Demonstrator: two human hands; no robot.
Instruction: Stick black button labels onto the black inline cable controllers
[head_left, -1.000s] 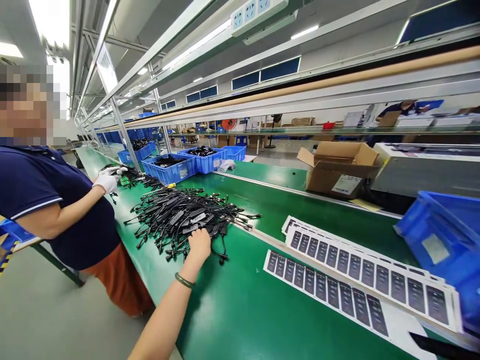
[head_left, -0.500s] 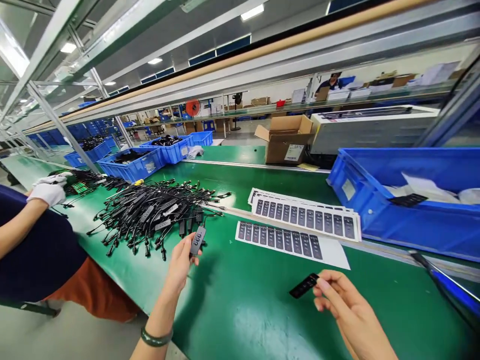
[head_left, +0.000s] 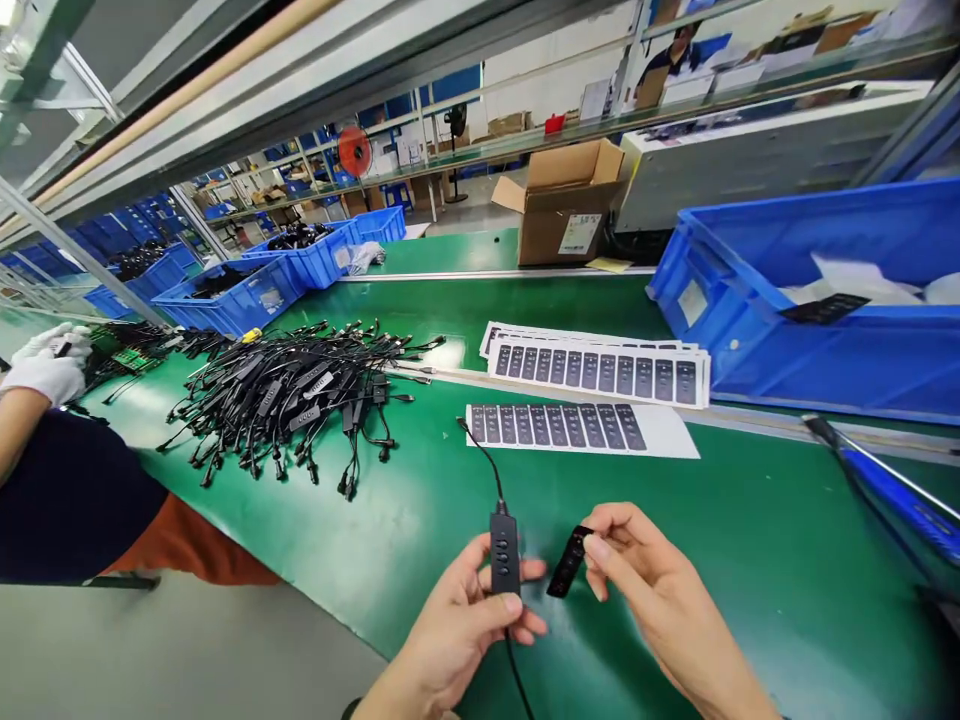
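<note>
My left hand (head_left: 469,625) is closed around a black inline cable controller (head_left: 505,555), its button side facing up. One cable runs from its top towards the label sheet, another hangs below my fingers. Between thumb and fingers of my right hand (head_left: 645,580) is a thin black label (head_left: 570,562), held tilted just right of the controller, with a small gap between them. Beyond my hands lies a white sheet of dark labels (head_left: 555,427), its right end bare. Behind it rests a stack of similar label sheets (head_left: 600,370).
A heap of black cables with controllers (head_left: 285,390) lies at left. Blue bins stand behind it (head_left: 240,300) and at right (head_left: 810,350), near a blue-handled tool (head_left: 892,490). A cardboard box (head_left: 559,215) stands behind. At far left a co-worker's gloved hand (head_left: 49,365) works.
My left hand has brought the controller away from the cable heap to the right, in front of me. My right hand has moved slightly left, and the label now hangs steeper.
</note>
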